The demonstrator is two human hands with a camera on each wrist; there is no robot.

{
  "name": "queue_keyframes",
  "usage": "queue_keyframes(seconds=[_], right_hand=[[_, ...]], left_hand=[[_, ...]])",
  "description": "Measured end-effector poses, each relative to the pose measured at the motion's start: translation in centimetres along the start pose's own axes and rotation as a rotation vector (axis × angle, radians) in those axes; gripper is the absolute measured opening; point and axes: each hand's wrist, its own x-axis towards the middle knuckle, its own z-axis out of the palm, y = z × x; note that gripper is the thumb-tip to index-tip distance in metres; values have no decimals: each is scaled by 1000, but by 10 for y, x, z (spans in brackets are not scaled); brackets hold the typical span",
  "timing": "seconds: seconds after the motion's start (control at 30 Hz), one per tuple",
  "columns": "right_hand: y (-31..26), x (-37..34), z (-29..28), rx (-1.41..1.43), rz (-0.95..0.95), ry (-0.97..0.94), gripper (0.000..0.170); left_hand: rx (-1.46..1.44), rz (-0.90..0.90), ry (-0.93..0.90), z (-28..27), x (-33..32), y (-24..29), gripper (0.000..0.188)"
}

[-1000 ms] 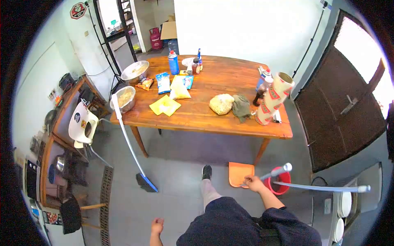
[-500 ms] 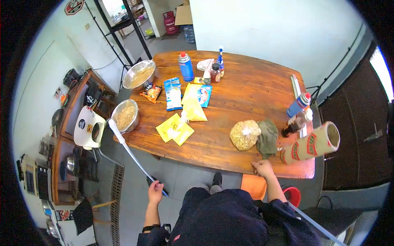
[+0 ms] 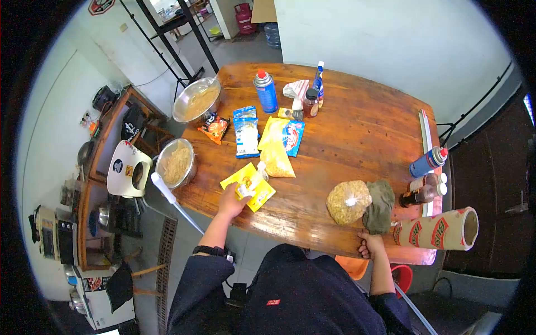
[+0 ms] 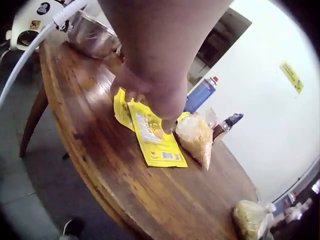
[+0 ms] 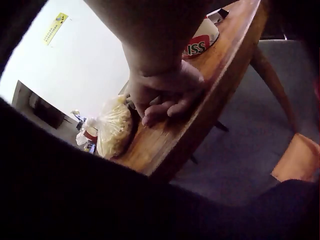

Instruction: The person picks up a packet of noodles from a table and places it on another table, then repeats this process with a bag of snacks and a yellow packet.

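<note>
My left hand (image 3: 231, 202) is at the near left part of the table, its fingers and thumb gripping one of two overlapping yellow packets (image 4: 161, 150). In the left wrist view the fingers lie at the packet's upper edge and the thumb at its right side; the hand covers part of it. Just beyond lies a plastic bag of pale yellow crumbs (image 3: 277, 161). My right hand (image 3: 371, 245) rests on the table's near edge with loosely curled fingers, holding nothing. Close to it are a knotted clear bag of yellowish pieces (image 3: 347, 204) and a dark green cloth (image 3: 379, 207).
Two metal bowls (image 3: 192, 173) stand at the table's left edge, near a broom handle (image 3: 162, 187). A printed paper roll (image 3: 435, 230), dark bottles (image 3: 416, 196) and a blue spray can (image 3: 429, 162) are at the right. An orange dustpan (image 3: 352, 267) and red bucket (image 3: 402, 277) sit below.
I have come closer to the table. My left hand has moved up and forward from beside the broom onto the yellow packets. My right hand has gone from over the dustpan to the table's edge.
</note>
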Motion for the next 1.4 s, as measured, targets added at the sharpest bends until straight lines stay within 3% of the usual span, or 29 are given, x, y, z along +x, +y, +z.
queue_keyframes(seconds=[0.13,0.37,0.63,0.67,0.77,0.8,0.83,0.87,0.9,0.97,1.1,1.37,1.4], right_hand=[[-1,3,-1,19,14,-13,35],[0,9,0,-32,55,32,34],[-4,4,2,36,-22,36,33],[-6,1,3,22,2,26,34],[-11,-2,0,-25,36,24,35],[-6,3,1,-39,26,34,35],[-3,5,1,-53,14,42,35],[-5,2,0,-65,13,39,36],[-5,1,-1,-70,20,37,36],[-8,1,1,-73,33,27,36],[-13,-3,0,-101,126,1,32],[-11,-7,3,-76,91,23,34],[-9,-5,3,-78,97,33,34]], left_hand=[[389,-33,-302,1,10,38,80],[412,32,-291,14,-24,66,78],[360,323,-396,40,-53,128,67],[329,401,-331,35,-53,134,59],[-106,185,-184,25,-35,128,48],[-178,280,92,24,-27,114,42],[-30,135,151,15,-20,108,43],[-75,115,144,15,-9,83,52],[157,17,241,24,-7,61,65],[155,-164,2,8,-3,47,76],[381,-62,-218,22,-19,47,85],[393,125,-411,29,-59,89,89],[415,203,-296,24,-62,91,82]])
